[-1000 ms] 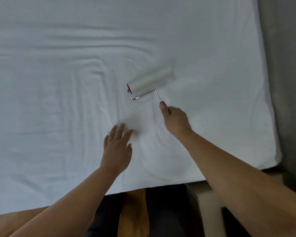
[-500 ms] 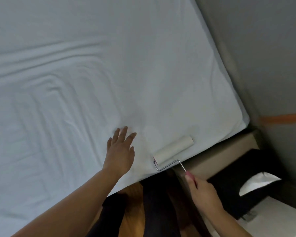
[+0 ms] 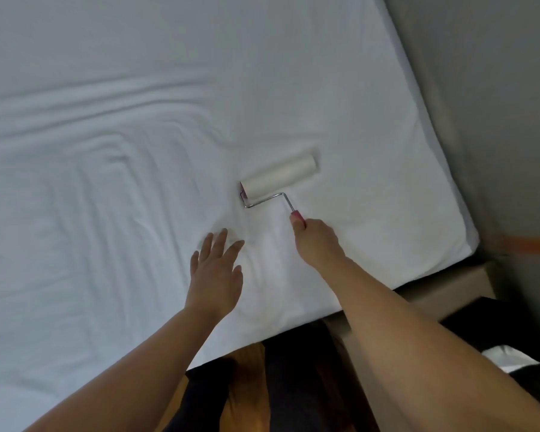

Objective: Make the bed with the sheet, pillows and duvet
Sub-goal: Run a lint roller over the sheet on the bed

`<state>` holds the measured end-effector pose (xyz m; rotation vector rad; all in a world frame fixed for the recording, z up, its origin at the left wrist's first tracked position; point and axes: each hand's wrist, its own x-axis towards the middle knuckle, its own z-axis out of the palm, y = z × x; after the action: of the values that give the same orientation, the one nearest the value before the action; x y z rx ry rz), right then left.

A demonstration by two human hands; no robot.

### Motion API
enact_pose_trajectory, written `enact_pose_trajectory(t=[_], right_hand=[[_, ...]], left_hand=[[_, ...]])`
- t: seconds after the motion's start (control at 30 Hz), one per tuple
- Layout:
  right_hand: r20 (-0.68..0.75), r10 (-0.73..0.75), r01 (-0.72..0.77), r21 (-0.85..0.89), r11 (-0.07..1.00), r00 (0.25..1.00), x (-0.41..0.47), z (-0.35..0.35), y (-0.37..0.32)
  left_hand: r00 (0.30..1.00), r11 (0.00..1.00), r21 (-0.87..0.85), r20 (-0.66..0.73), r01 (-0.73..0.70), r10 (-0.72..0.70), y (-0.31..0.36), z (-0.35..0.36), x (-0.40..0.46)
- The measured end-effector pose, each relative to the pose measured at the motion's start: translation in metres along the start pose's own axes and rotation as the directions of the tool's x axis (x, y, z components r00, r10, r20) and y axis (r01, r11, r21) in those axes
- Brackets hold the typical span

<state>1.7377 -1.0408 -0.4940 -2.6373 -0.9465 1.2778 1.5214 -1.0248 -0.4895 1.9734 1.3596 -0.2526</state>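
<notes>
I saw the left hand (image 3: 214, 277) flat on the sheet (image 3: 113, 188), fingers spread. At two o'clock from it, the right hand (image 3: 317, 243) gripped the lint roller (image 3: 278, 177). I judged slow, overlapping strokes best, while the flat hand kept the cloth tight.

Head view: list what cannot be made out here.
- Roller handle: mostly hidden inside the right hand.
- Sheet: cut off by the top and left edges.
- Pillows, duvet: not in frame.
- Black box: partly behind the right forearm, blurred.
</notes>
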Motion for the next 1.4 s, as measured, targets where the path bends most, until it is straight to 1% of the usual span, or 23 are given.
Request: enact_pose_trajectory(t=[0.2,0.3,0.37,0.43,0.47,0.53,0.63,0.7,0.77,0.83,0.93,1.07,1.13,1.2,1.3,1.4], right_hand=[[-0.01,-0.034,0.035,0.048,0.998,0.999,0.074,-0.022,-0.095],[0.016,-0.062,0.061,0.046,0.997,0.998,0.104,-0.034,-0.141],[0.052,-0.039,0.036,0.061,0.997,0.998,0.12,-0.042,-0.168],[0.086,0.003,-0.011,0.096,0.995,0.996,0.132,-0.047,-0.185],[0.069,0.005,-0.013,0.113,0.994,0.998,0.136,-0.05,-0.19],[0.017,-0.048,0.045,0.12,0.992,0.999,0.14,-0.052,-0.19],[-0.062,-0.122,0.128,0.099,0.987,0.991,0.124,-0.056,-0.159],[-0.085,-0.175,0.176,0.013,0.984,0.981,0.095,-0.056,-0.117],[-0.091,-0.164,0.16,-0.048,0.986,0.982,0.056,-0.056,-0.064],[-0.082,-0.097,0.092,-0.065,0.994,0.992,0.013,-0.053,-0.007],[-0.072,0.055,-0.061,-0.077,0.995,0.996,-0.054,-0.046,0.074],[-0.139,0.205,-0.203,0.031,0.979,0.969,-0.131,-0.039,0.152],[-0.131,0.28,-0.278,0.034,0.96,0.951,-0.154,-0.04,0.173],[-0.123,0.315,-0.316,0.018,0.949,0.941,-0.161,-0.042,0.182],[-0.09,0.308,-0.312,-0.036,0.949,0.947,-0.142,-0.045,0.173],[-0.042,0.272,-0.274,-0.071,0.959,0.962,-0.102,-0.045,0.153]], left_hand=[[0.998,0.999,-0.02,-0.032,0.049,-0.05,-0.004,-0.008,0.013],[0.997,0.998,-0.031,-0.051,0.057,-0.059,-0.008,-0.011,0.022],[0.996,0.997,-0.045,-0.068,0.059,-0.062,-0.01,-0.013,0.027],[0.994,0.996,-0.063,-0.077,0.066,-0.071,-0.01,-0.016,0.032],[0.994,0.995,-0.065,-0.079,0.069,-0.074,-0.01,-0.016,0.034],[0.994,0.995,-0.068,-0.084,0.069,-0.074,-0.009,-0.018,0.036],[0.995,0.997,-0.064,-0.082,0.053,-0.058,-0.005,-0.02,0.037],[0.997,0.998,-0.059,-0.074,0.032,-0.036,-0.001,-0.021,0.038],[0.998,0.999,-0.049,-0.062,-0.004,0.001,0.003,-0.02,0.038],[0.998,0.998,-0.04,-0.043,-0.048,0.046,0.009,-0.018,0.035],[0.995,0.995,-0.009,-0.001,-0.102,0.102,0.018,-0.014,0.028],[0.985,0.985,0.051,0.066,-0.165,0.161,0.029,-0.007,0.018],[0.98,0.98,0.07,0.091,-0.185,0.178,0.034,-0.004,0.017],[0.975,0.976,0.078,0.105,-0.205,0.196,0.041,-0.003,0.017],[0.967,0.968,0.083,0.114,-0.236,0.226,0.051,-0.002,0.023],[0.968,0.966,0.087,0.098,-0.242,0.233,0.055,-0.003,0.037]])
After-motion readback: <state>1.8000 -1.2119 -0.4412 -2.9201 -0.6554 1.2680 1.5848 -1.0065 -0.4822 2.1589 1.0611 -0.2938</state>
